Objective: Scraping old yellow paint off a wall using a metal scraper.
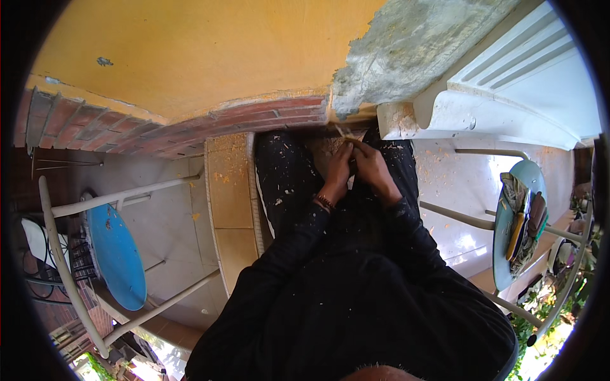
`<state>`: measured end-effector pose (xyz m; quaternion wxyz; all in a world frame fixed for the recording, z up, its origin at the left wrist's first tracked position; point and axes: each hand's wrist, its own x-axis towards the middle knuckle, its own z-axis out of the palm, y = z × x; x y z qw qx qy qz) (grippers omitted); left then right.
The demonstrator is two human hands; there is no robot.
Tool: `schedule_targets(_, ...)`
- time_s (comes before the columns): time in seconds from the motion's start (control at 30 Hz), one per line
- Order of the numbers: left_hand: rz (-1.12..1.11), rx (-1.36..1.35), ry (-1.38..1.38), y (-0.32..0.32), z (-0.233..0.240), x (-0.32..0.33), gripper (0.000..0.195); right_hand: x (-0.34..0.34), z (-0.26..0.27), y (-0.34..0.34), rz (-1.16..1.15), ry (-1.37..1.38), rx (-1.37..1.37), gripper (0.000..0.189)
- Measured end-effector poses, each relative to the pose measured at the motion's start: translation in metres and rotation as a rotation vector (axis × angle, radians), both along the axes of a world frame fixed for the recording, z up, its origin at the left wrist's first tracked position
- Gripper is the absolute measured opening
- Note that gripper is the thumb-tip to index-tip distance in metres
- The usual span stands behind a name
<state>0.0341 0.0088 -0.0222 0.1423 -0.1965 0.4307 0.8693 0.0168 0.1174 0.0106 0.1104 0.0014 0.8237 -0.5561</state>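
Both hands meet at the centre of the view, between the person's knees, in front of the low wall. My left hand has a beaded bracelet at the wrist, and its fingers close against those of my right hand. A thin tool, possibly a scraper, sticks out beyond the fingertips towards the wall; most of it is hidden, and which hand bears it cannot be told. Above are yellow painted plaster, a bare grey patch with a ragged paint edge, and a row of red bricks.
A tiled step with paint flakes lies at the left. Beyond it stands a blue-seated stool. At the right, another stool bears a cloth and tools. White moulding juts out at the upper right. Flakes dot the pale floor.
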Motion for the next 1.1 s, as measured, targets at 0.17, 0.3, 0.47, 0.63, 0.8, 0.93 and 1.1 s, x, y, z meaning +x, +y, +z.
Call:
schedule_targets(0.17, -0.082, 0.14, -0.011, 0.0, -0.01, -0.016, 0.028, -0.004, 0.039, 0.001, -0.053, -0.323, -0.221, 0.043)
schedule_targets(0.3, -0.129, 0.051, -0.166, 0.006, 0.0, -0.022, 0.024, -0.007, 0.013, 0.008, -0.21, -0.492, -0.51, 0.042)
schedule_targets(0.47, -0.028, 0.014, -0.189, 0.01, 0.033, -0.022, 0.021, -0.017, 0.026, 0.019, -0.222, -0.7, -0.769, 0.036)
schedule_targets(0.63, 0.053, 0.035, -0.182, 0.02, 0.021, -0.03, 0.023, -0.036, -0.029, 0.023, 0.153, 0.705, 0.343, 0.032)
schedule_targets(0.8, 0.089, -0.033, -0.051, 0.018, 0.014, -0.025, 0.029, -0.019, 0.042, 0.001, -0.122, -0.154, -0.203, 0.034)
schedule_targets(0.93, 0.139, -0.199, -0.107, 0.023, 0.011, -0.025, 0.029, -0.028, 0.001, 0.01, 0.081, 0.024, 0.059, 0.032)
schedule_targets(1.1, 0.116, -0.046, -0.191, 0.015, 0.003, -0.027, 0.032, -0.044, -0.023, 0.003, 0.343, 0.096, 0.576, 0.034)
